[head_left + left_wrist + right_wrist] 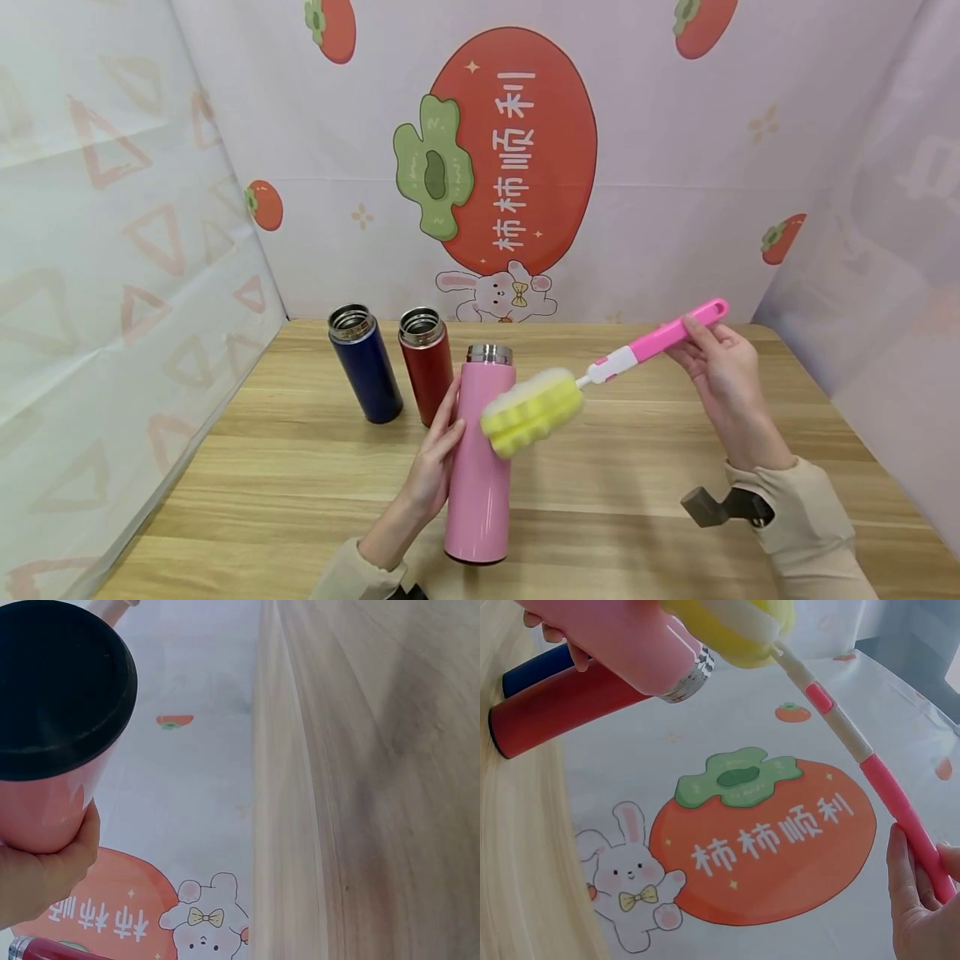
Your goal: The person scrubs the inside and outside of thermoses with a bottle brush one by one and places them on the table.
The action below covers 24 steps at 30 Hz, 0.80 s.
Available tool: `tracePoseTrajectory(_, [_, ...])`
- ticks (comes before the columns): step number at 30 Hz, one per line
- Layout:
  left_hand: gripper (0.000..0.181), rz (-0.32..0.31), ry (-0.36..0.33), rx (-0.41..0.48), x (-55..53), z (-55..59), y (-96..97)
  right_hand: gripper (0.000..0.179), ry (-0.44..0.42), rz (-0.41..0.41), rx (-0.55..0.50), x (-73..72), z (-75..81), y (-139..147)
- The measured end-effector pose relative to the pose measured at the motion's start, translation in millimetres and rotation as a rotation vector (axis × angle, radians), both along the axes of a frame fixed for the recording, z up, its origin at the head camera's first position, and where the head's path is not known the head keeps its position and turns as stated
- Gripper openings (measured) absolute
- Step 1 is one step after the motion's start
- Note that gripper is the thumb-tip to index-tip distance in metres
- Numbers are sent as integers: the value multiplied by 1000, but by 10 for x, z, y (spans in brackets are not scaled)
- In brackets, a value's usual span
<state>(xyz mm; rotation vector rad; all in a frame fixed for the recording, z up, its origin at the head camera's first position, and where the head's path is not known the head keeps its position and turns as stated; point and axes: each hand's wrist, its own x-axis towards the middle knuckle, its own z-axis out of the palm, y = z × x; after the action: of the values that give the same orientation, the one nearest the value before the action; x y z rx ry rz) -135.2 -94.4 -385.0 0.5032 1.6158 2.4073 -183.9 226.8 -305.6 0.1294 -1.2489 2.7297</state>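
Note:
My left hand point(433, 467) grips a pink thermos bottle point(480, 483) round its side and holds it upright, its steel neck at the top. In the left wrist view the bottle's dark base point(64, 690) shows raised off the table. My right hand point(723, 367) holds a bottle brush by its pink handle point(667, 340), near the end. The brush's yellow and white sponge head point(534, 412) points left and overlaps the upper side of the pink bottle in the head view. In the right wrist view, the sponge head point(739, 630) appears close beside the bottle point(630, 641).
A blue bottle point(367, 371) and a red bottle point(427, 367) stand lidless at the back left of the wooden table point(615, 500). Behind the table hangs a printed cloth point(660, 167) with persimmons and a rabbit. More cloth point(112, 250) borders the left side.

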Motion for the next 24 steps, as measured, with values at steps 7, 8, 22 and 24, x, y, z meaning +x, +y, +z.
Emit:
tracePoseTrajectory(7, [52,0,-25,-14,12,11,-14,12,2,-42,-53,-24,45,14])
tracePoseTrajectory(8, [52,-3,-25,-12,12,11,-16,13,0,-49,-55,-26,48,15])
tracePoseTrajectory(22, [61,13,-36,-69,11,-11,-21,16,10,-122,-123,-10,78,36])
tracePoseTrajectory(24, [67,22,-28,-74,9,-21,-16,16,15,-129,-151,-12,85,44])
